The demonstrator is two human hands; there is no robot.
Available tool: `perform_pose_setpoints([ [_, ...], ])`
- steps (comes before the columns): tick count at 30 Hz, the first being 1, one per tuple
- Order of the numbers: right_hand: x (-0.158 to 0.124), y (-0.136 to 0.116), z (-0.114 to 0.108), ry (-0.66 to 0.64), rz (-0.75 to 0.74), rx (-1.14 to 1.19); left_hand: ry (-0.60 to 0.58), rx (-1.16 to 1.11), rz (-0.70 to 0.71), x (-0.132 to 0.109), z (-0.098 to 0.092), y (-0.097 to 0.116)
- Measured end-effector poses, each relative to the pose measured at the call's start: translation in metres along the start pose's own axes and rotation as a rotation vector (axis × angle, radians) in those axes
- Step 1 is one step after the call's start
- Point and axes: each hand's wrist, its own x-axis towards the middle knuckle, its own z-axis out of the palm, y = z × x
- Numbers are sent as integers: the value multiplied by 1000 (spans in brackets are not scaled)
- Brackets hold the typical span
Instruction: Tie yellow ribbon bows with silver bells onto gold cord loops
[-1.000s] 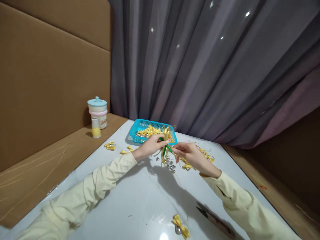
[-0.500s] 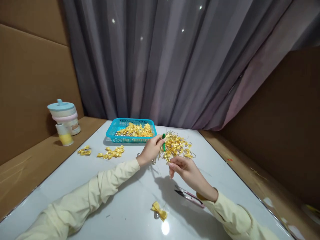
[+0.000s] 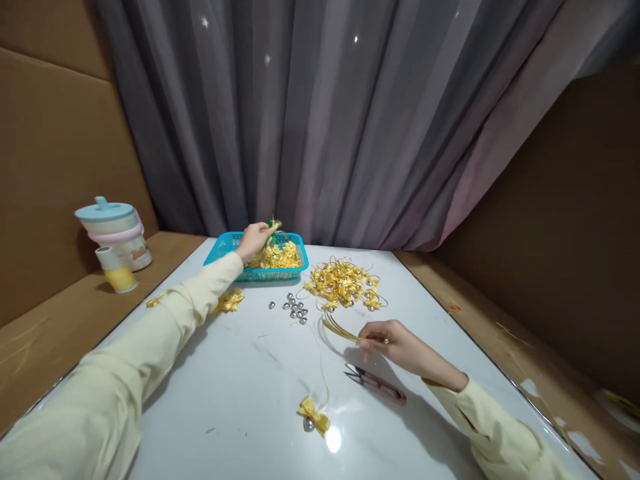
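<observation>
My left hand (image 3: 256, 239) is over the blue basket (image 3: 255, 275), its fingers closed on a green-wrapped bundle (image 3: 273, 230) with gold ends. Yellow bows (image 3: 285, 257) fill the basket beneath it. Over the table's middle, my right hand (image 3: 387, 340) pinches several thin gold strands (image 3: 340, 329) that fan out to the left. A pile of yellow bows with silver bells (image 3: 343, 283) lies beyond the strands. Loose silver bells (image 3: 295, 308) sit left of them. Nearer me is one yellow bow (image 3: 314, 417) with a bell and a thin cord.
Thread snips (image 3: 376, 385) lie below my right hand, blades pointing left. More yellow bows (image 3: 231, 301) are partly behind my left sleeve. At the far left stand a lidded cup (image 3: 117, 233) and a yellow-and-white roll (image 3: 117, 270). A grey curtain (image 3: 310, 120) hangs behind the table.
My left hand has moved left and away from me to the basket with the green-wrapped bundle. My right hand has shifted slightly right, holding strands now apart from the bundle. The silver bells are uncovered.
</observation>
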Motion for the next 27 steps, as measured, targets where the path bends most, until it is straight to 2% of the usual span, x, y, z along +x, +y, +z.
perform_pose_setpoints([
  [3, 5, 16, -2, 20, 22, -105, -18, 187, 39, 27, -18, -22],
  [5, 8, 24, -2, 36, 40, -149, -68, 298, 81, 34, -26, -35],
  [10, 14, 25, -5, 81, 13, -307, -235, 520, 179, 27, -30, -61],
  [14, 20, 23, -8, 65, 9, -345, -296, 617, 240, 19, -28, -68],
  [17, 28, 22, -6, 74, 1, -393, -257, 647, 270, 16, -28, -62],
  [21, 42, 21, 8, 129, -37, -480, -177, 628, 325, -1, -26, -39],
  [24, 53, 22, 21, 153, -51, -539, -175, 572, 441, -39, -24, -16],
  [26, 58, 22, 26, 144, -62, -572, -217, 451, 665, -74, -25, -2],
  [27, 60, 22, 27, 134, -69, -587, -321, 404, 785, -93, -25, 3],
])
